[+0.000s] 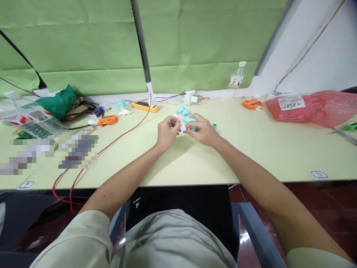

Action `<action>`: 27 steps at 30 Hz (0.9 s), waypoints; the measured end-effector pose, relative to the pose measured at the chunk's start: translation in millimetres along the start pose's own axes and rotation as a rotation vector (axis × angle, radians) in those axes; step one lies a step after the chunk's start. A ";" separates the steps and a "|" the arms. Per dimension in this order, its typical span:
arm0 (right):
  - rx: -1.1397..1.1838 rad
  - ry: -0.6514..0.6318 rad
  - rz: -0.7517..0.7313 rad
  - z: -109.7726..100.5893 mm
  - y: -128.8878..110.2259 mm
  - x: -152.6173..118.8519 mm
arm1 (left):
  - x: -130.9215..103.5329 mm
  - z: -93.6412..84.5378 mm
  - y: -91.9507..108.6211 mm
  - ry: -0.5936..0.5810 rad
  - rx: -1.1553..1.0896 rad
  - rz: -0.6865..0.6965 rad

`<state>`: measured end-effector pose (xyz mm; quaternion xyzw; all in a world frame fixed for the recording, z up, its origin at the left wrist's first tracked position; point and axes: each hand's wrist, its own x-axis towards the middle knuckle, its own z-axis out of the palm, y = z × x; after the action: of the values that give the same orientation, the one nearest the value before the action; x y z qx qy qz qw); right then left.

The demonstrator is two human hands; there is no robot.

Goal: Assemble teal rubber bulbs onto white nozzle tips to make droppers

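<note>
Above the middle of the table, my two hands are close together. My right hand [205,131] is closed around a small turquoise plastic piece [190,120]. A small round white part [183,128] shows between the fingertips of both hands. The fingers of my left hand [168,131] are pinched together beside that white part; whatever they grip is too small to make out. Just behind the hands lie some turquoise oval pieces [184,111] and a clear or white piece [180,116]. To the right of my right hand stands a short turquoise cylinder [214,127].
A red wire [125,133] crosses the table left of my hands, near a yellow multimeter [145,107]. Orange tools [107,120] lie left, another orange tool [252,104] right. Plastic bottles [236,80] and a red bag [309,108] stand or lie farther out.
</note>
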<state>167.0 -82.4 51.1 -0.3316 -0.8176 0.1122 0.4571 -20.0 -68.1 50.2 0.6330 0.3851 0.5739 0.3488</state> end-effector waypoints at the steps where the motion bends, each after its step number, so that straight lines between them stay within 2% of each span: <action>1: -0.012 0.002 -0.003 0.1 0.1 0.1 | -0.2 0.2 -0.1 0.002 -0.002 0.001; 11: -0.041 0.012 -0.005 -0.5 1.1 1.3 | 0.7 0.2 -0.5 -0.026 -0.043 -0.019; 20: -0.134 0.013 -0.082 -2.1 1.7 2.0 | 4.4 0.0 0.9 -0.068 -0.140 -0.124; 27: -0.228 0.006 -0.075 -4.4 -1.8 1.8 | 4.3 0.5 3.4 -0.086 -0.163 -0.155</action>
<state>169.2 -83.1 55.7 -0.3508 -0.8357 0.0003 0.4226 -19.1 -65.8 55.2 0.5948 0.3695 0.5471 0.4587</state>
